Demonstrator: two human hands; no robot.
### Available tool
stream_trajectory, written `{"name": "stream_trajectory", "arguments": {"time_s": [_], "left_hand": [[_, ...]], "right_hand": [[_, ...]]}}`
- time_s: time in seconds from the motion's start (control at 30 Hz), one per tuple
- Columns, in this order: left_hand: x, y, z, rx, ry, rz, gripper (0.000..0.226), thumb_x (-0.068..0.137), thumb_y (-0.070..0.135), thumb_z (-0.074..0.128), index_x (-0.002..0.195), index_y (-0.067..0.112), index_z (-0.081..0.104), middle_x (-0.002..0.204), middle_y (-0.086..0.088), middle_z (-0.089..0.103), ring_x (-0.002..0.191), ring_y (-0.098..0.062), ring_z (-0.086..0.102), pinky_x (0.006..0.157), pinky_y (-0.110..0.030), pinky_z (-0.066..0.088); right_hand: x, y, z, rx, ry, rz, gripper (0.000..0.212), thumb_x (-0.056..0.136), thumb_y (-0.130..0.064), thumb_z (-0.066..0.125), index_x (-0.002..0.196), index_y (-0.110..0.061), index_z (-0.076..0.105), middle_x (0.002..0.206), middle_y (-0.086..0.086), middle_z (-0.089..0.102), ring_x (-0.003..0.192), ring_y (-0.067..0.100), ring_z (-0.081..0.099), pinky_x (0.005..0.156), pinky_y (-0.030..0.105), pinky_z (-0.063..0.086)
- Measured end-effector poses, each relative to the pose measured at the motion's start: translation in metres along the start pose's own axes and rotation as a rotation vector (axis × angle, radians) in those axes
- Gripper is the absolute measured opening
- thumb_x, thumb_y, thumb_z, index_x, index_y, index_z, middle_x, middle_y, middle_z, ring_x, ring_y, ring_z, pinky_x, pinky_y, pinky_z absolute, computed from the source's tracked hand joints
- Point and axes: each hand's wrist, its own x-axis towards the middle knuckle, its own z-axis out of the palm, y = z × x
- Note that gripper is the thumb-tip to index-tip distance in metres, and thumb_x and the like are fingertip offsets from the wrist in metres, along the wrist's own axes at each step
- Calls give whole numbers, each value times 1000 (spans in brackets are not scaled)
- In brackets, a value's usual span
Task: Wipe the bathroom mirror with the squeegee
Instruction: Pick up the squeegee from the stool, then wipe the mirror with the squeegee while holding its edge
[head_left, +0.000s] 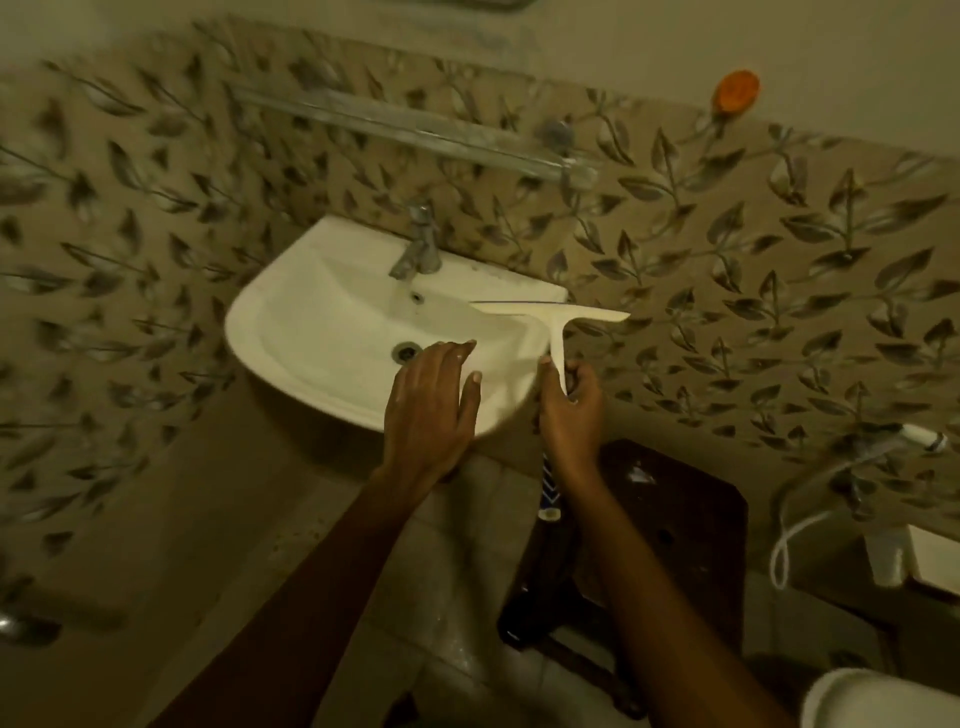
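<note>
Leaf-patterned wall tiles (727, 249); white sink (291, 322)

A white washbasin (311, 332) hangs on a leaf-patterned tiled wall (779, 270), a metal tap (418, 244) on its back rim. Above the washbasin runs a glass shelf (415, 130); up to its right sits an orange disc (736, 89); below right stands a dark wooden stool (675, 519).
</note>
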Motion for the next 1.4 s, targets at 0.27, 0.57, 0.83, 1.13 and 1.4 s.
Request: {"name": "stream_trajectory", "arguments": {"time_s": [0.27,0.57,0.83,1.13,1.4], "left_hand": [[73,-81,-63,77,123,62,34,98,28,41,123,11,57,122,-5,61,116,-20,54,98,-32,39],[179,-143,-76,-18,182,152,39,99,38,33,116,13,59,117,0,61,108,-17,54,93,-31,39],[318,-176,-116,-31,386,171,28,98,30,42,116,15,57,111,-1,58,103,-16,51,89,-28,34],[482,-195,-162,-37,456,264,32,97,35,42,121,16,55,120,-1,56,109,-18,52,91,-30,37],[590,-184,-199,-298,486,345,43,97,39,45,133,15,41,134,-5,46,119,-20,47,97,-33,38]], "right_hand": [[5,-62,106,62,-5,-169,26,97,-36,55,93,-11,58,70,13,58,46,13,51,38,24,42],[75,-108,182,110,-15,-309,23,96,-36,57,89,-14,60,69,3,58,54,16,54,49,29,46],[158,-189,237,87,78,-517,17,92,-39,57,82,-25,61,72,8,61,60,35,57,53,50,52],[215,-283,279,81,265,-714,13,95,-34,58,84,-28,61,74,6,63,63,30,60,54,46,53],[243,-364,288,-46,490,-945,15,99,-27,53,101,-14,61,78,-10,61,67,3,61,56,16,50]]}}
